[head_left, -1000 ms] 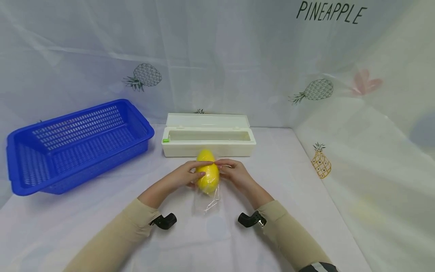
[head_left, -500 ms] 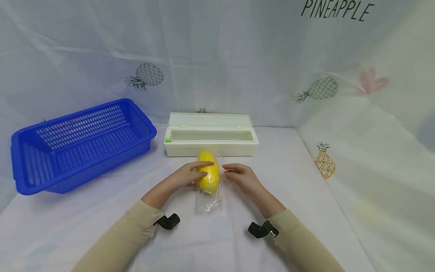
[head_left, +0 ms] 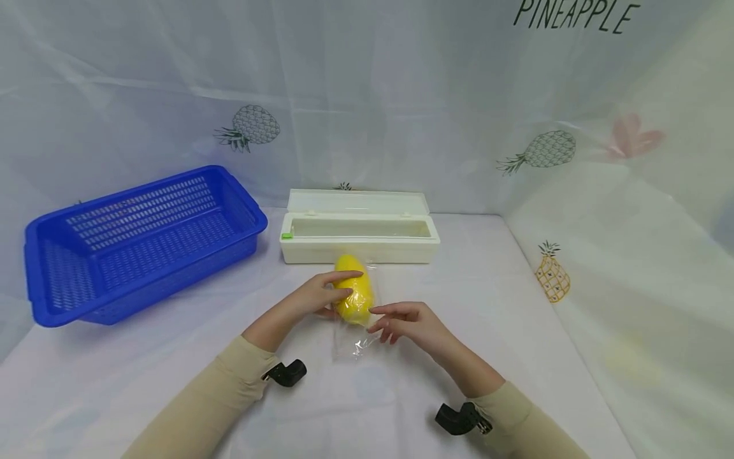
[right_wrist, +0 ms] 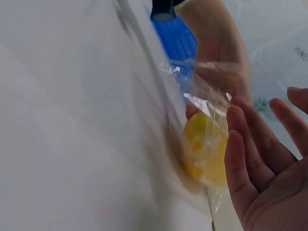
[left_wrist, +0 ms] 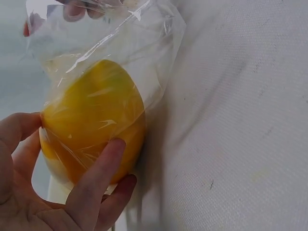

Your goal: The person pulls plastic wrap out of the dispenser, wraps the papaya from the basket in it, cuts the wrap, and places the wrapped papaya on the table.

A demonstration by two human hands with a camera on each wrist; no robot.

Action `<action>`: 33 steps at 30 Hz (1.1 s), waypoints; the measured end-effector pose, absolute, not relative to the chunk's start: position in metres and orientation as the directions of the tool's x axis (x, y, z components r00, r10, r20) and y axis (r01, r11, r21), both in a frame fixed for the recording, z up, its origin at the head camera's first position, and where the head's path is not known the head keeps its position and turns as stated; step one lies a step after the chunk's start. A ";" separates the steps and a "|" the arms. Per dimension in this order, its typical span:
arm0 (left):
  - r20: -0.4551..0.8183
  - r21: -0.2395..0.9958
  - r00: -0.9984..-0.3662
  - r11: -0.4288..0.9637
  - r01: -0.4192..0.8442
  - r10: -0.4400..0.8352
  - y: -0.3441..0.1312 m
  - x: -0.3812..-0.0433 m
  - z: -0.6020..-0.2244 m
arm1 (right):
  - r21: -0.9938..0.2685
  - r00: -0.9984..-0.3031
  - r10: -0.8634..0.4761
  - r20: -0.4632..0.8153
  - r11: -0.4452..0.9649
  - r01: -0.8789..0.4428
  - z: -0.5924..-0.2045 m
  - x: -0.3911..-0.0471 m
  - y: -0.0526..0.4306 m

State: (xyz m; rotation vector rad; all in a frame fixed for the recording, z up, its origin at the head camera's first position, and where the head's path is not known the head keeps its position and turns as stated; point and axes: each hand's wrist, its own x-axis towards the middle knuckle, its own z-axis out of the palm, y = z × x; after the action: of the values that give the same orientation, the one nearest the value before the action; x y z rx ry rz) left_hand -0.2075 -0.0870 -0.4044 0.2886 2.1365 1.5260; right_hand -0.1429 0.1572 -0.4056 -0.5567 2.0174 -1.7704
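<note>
A yellow mango-like fruit point(head_left: 355, 294) stands out in the middle of the table, covered by clear plastic film point(head_left: 350, 344). My left hand point(head_left: 315, 294) grips it from the left, its fingers curled over the top and thumb against the near side. The left wrist view shows the film bunched loosely beyond the fruit point(left_wrist: 101, 106). Beside the fruit's lower right, my right hand point(head_left: 410, 324) has relaxed fingers by the film's loose end. In the right wrist view those fingers point(right_wrist: 260, 149) look extended and hold nothing; whether they touch the film I cannot tell.
Behind the fruit stands a long white box point(head_left: 361, 250), lid up, with a green slider point(head_left: 287, 236) at its left end. A blue perforated basket point(head_left: 143, 248) occupies the left side. Printed cloth point(head_left: 401, 95) hangs along the back and right.
My right hand has drawn away from the fruit's upper right side, then come down toward the film's near end. The left hand keeps its grip on the fruit. The view has shifted slightly.
</note>
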 end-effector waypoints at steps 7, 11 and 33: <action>-0.266 0.929 -0.861 0.354 -0.109 0.434 -0.083 -0.207 -0.405 | -0.988 -0.862 -0.505 -0.029 0.147 -0.053 -0.399 -0.135 0.146; -0.266 0.933 -0.861 0.339 -0.118 0.433 -0.084 -0.209 -0.407 | -0.994 -0.898 -0.429 -0.097 0.086 0.066 -0.403 -0.131 0.146; -0.281 0.932 -0.860 0.334 -0.140 0.426 -0.090 -0.214 -0.411 | -0.957 -0.869 -0.402 -0.287 0.152 0.245 -0.436 -0.117 0.153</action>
State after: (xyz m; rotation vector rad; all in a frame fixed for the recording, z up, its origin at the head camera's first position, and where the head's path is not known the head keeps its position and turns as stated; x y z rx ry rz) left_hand -0.2144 -0.0895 -0.4110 0.2507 2.1206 1.5523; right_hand -0.1170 0.1535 -0.4356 -0.1492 1.9523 -1.7668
